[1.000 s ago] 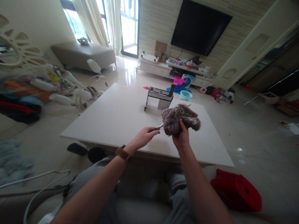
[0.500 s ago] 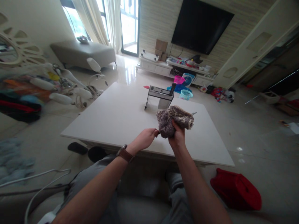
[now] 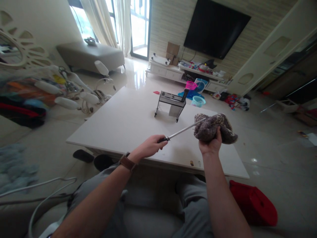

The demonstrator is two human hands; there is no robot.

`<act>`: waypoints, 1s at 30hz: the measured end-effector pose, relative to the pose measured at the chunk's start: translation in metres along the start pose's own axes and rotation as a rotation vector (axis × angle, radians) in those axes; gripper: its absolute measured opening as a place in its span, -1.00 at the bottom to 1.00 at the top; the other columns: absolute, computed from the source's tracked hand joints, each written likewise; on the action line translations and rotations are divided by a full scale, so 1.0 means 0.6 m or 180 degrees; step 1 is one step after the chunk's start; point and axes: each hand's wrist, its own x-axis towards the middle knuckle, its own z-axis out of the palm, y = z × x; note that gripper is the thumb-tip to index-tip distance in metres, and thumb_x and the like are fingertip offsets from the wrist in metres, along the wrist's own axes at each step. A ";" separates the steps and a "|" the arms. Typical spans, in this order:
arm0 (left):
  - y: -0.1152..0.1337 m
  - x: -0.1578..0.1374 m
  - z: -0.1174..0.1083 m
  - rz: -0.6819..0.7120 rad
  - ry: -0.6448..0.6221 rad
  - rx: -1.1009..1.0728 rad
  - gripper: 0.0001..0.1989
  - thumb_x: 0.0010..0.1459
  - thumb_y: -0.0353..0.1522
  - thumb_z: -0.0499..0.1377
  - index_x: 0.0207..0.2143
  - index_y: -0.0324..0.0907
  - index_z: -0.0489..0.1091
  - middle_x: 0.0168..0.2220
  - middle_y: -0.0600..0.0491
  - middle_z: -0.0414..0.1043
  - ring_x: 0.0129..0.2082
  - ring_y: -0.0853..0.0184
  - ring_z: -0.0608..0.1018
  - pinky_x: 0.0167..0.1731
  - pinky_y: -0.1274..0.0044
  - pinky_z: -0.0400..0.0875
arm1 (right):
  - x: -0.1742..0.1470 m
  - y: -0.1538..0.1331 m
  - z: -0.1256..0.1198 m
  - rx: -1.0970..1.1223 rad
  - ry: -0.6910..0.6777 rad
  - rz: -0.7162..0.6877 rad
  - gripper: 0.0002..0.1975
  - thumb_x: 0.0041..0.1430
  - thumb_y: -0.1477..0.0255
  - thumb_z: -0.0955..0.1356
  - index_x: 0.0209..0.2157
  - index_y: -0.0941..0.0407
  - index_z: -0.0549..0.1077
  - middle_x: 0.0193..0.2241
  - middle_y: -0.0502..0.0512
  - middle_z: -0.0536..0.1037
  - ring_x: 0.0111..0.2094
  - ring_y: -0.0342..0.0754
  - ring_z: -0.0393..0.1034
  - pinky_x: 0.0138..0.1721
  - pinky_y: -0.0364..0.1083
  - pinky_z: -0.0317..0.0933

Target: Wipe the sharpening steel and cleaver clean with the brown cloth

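Glossy white surface (image 3: 128,122) below: left hand (image 3: 150,147) closed on a thin steel rod's (image 3: 184,129) dark handle; right hand (image 3: 210,145) clutches a shaggy brown cloth (image 3: 213,129) hiding the rod's tip.

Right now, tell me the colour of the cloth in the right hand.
Mottled brown and grey cloth, head view.

Left hand (image 3: 150,146) grips the handle of a thin steel rod (image 3: 183,129) over the table's near edge; right hand (image 3: 210,145) bunches a fuzzy cloth (image 3: 214,128) around its tip
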 end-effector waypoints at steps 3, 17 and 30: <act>-0.003 0.004 0.002 -0.0082 -0.0052 -0.0579 -0.67 0.28 -0.09 0.05 -0.31 -0.19 0.32 -0.54 0.17 0.22 -0.60 0.47 0.26 -0.61 0.60 0.16 | -0.012 0.017 0.007 0.0040 -0.0037 0.0103 -0.73 0.22 0.22 0.40 -0.10 0.03 0.56 -0.12 0.01 0.69 0.00 -0.05 0.57 0.10 0.06 0.44; -0.031 0.027 0.037 -0.0122 0.0002 -0.0164 -0.80 0.22 -0.24 0.04 -0.40 -0.17 0.25 -0.50 0.14 0.28 -0.52 0.41 0.37 -0.49 0.55 0.27 | -0.103 0.144 0.050 -0.0571 -0.0132 0.0403 -0.54 -0.25 0.50 0.60 -0.20 0.11 0.57 -0.25 0.02 0.70 -0.21 0.02 0.59 0.01 0.14 0.47; -0.017 0.006 0.010 -0.0027 -0.0335 0.0381 -0.63 0.19 -0.11 0.15 -0.30 -0.25 0.51 -0.46 0.10 0.36 -0.42 0.34 0.34 -0.39 0.50 0.19 | 0.003 0.036 -0.002 -0.0046 0.0062 0.0219 -0.72 0.12 0.40 0.45 -0.10 0.14 0.56 -0.14 0.10 0.69 -0.13 -0.03 0.62 -0.05 0.02 0.53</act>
